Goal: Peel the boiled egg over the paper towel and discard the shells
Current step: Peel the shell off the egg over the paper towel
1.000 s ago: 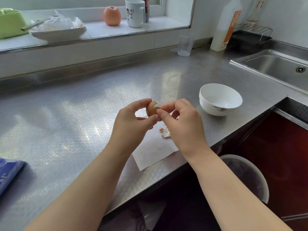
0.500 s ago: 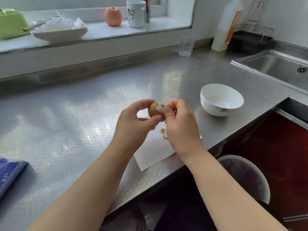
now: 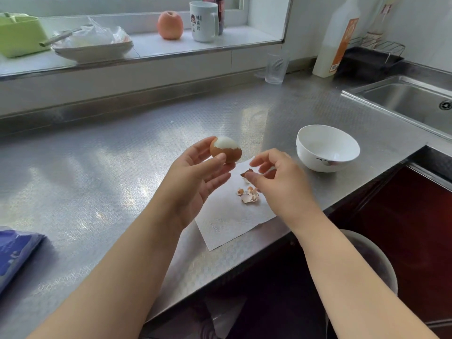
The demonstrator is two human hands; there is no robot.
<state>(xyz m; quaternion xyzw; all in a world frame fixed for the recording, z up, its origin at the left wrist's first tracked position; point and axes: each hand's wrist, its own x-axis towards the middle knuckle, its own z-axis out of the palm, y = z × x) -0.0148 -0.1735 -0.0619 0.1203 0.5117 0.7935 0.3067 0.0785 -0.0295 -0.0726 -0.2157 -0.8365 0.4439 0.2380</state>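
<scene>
Left hand (image 3: 195, 172) grips a half-peeled brown egg (image 3: 226, 150); right hand (image 3: 281, 182) pinches a jagged shell chip (image 3: 247, 172) above the crinkled paper towel (image 3: 227, 221) on the embossed steel desk (image 3: 97, 167).

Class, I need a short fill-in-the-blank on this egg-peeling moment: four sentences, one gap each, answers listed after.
1. The egg is held in the ____ hand.
2. The right hand pinches a piece of ____.
3. The shell pile lies on the ____.
4. The bare white part of the egg is at its ____ end.

Answers: left; shell; paper towel; top
</scene>
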